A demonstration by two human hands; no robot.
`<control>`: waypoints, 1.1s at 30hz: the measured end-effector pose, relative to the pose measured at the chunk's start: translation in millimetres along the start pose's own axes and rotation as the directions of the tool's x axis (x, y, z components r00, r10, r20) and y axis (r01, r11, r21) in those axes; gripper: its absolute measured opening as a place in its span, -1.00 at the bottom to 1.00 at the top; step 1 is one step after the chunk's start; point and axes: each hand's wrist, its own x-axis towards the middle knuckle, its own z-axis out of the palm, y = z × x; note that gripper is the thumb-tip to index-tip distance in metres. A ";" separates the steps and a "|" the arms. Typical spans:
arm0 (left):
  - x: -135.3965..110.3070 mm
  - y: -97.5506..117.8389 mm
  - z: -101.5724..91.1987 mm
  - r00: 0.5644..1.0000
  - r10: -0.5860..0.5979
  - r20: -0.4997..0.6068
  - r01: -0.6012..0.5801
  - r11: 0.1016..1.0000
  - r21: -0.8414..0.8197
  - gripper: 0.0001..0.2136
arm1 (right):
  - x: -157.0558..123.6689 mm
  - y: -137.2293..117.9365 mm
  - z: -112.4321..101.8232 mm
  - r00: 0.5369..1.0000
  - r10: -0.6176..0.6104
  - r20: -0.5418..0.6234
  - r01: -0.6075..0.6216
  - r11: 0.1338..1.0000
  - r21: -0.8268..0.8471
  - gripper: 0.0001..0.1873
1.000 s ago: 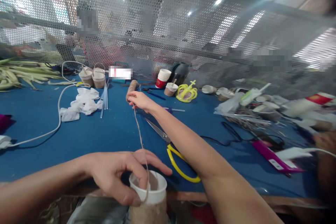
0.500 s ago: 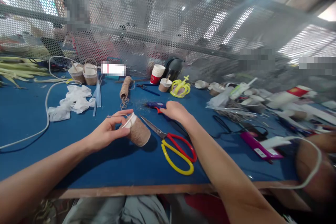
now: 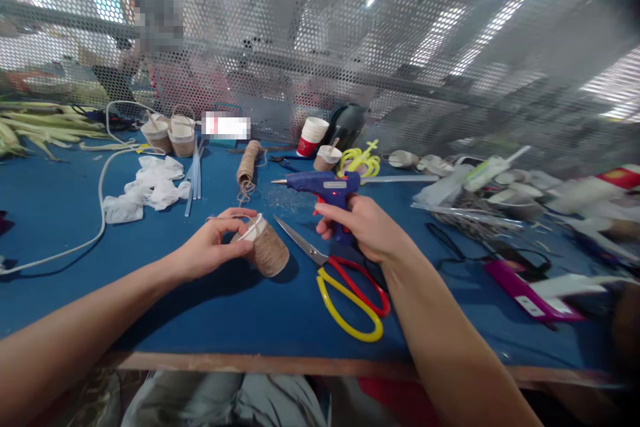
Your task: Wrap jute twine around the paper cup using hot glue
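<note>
In the head view, your left hand (image 3: pixel 213 250) is at the near middle of the blue table (image 3: pixel 60 240), with thumb and forefinger pinched onto the white rim of the twine-wrapped cup (image 3: pixel 267 250) and the other fingers loosely curled beside it. The cup lies on its side on the table, its mouth turned towards your hand, and a thin strand of twine runs over your fingertips. Your right hand (image 3: pixel 367 230) is closed tight round the grip of the blue glue gun (image 3: pixel 323 183), fingers wrapped fully about the handle. You hold the gun clear of the table, just beyond and to the right of the cup, with its nozzle pointing left. Between your two hands lie the scissors (image 3: pixel 345 283), blades aimed up and left near the cup, and their yellow and red handles sit just beside your right wrist. Farther back, a spool of twine (image 3: pixel 247 163) lies on the table, with crumpled white tissue (image 3: pixel 150 190) and a white cable (image 3: pixel 103 193) to its left. Two small wrapped cups with handles (image 3: pixel 173 135) stand behind those. A red-and-white paper cup (image 3: pixel 313 135), a dark kettle (image 3: pixel 349 123) and a yellow crown (image 3: pixel 357 161) stand along the perforated metal screen (image 3: pixel 320 40). To the right, the table is cluttered, with a magenta card (image 3: pixel 520 288) near its front edge.
</note>
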 end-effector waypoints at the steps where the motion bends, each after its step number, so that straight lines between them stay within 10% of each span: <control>1: 0.3 -0.5 -0.3 1.000 -0.002 -0.010 0.002 1.000 -0.001 -0.81 | -7.8 -4.2 1.8 0.999 -0.030 0.036 0.029 0.999 0.043 -0.80; 16: 3.4 -6.6 -5.9 0.998 0.000 -0.060 0.001 1.000 0.025 -0.82 | -45.4 -12.3 21.5 0.984 -0.145 0.107 0.162 0.972 -0.172 -0.82; 24: 2.6 -3.6 -4.2 0.999 0.030 -0.039 -0.028 0.998 0.048 -0.81 | -48.2 -7.2 23.9 0.921 -0.375 0.110 0.385 0.822 -0.420 -0.84; 33: 1.5 -4.2 -3.1 0.999 0.022 -0.026 -0.021 0.999 0.029 -0.86 | -49.8 -9.7 22.2 0.920 -0.365 0.140 0.378 0.737 -0.561 -0.78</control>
